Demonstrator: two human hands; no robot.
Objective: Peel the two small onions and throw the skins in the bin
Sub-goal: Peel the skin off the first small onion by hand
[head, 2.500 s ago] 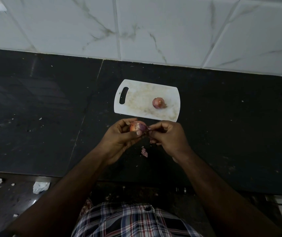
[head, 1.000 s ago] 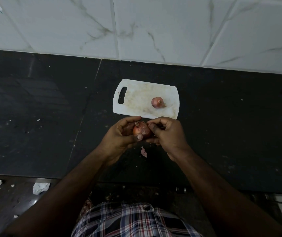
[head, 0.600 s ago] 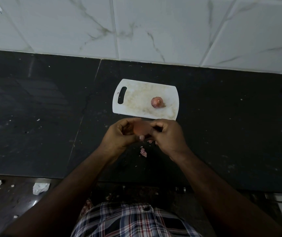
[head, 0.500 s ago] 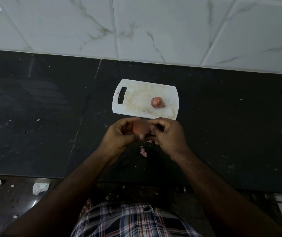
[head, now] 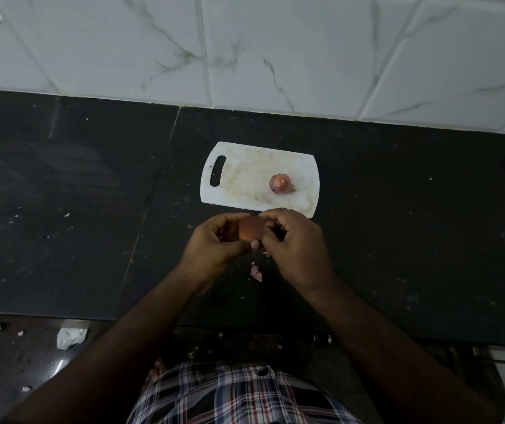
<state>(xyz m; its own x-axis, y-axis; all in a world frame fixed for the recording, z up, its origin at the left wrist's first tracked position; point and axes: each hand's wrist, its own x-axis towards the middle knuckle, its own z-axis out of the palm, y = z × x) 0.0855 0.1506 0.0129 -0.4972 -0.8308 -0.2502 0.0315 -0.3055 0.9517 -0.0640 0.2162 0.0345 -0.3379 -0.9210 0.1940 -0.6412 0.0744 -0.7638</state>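
My left hand (head: 214, 243) grips a small reddish onion (head: 249, 228) just in front of the white cutting board (head: 239, 179), above the black counter. My right hand (head: 297, 243) pinches at the onion's right side, its fingertips curled against the skin. A second small onion (head: 280, 183) lies on the right part of the board. Pieces of pink onion skin (head: 256, 272) lie on the counter below my hands. No bin is in view.
The black stone counter (head: 398, 240) runs left to right, with a white marble-tiled wall (head: 275, 50) behind it. Its front edge is near my body. Crumpled white scraps (head: 71, 336) lie on the dark floor at the lower left.
The onion has been turned in my left hand and now shows a smooth orange-brown side. My right fingers have shifted on it. Both hands stay in the same spot.
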